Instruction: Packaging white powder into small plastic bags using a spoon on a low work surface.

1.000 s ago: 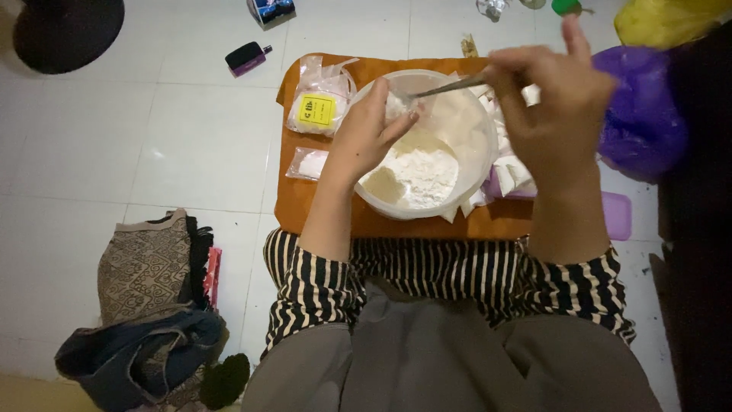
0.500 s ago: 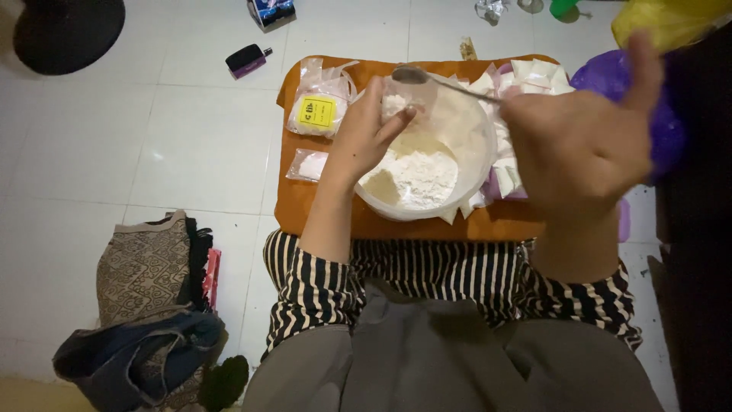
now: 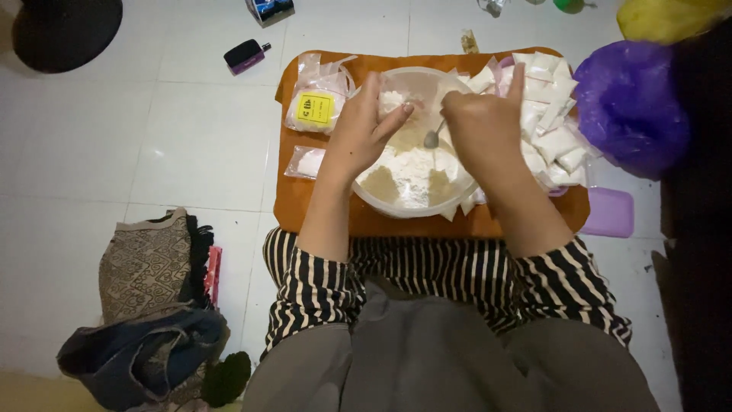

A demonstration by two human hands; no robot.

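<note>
Right hand (image 3: 482, 126) covers the spoon (image 3: 431, 139) handle, so its grip can't be read. Left hand (image 3: 364, 130) hides the small bag it holds over the bowl (image 3: 396, 200). Yellow bag (image 3: 671, 17) and dark round thing (image 3: 65, 30) cut off by top edge.

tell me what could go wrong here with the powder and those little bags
1. The left hand holds a small bag over the bowl while the right hand works a spoon beside it; a slip could scatter white powder onto the orange board.
2. The pile of filled packets crowds the bowl's right rim, so the right forearm might knock some off the board.
</note>
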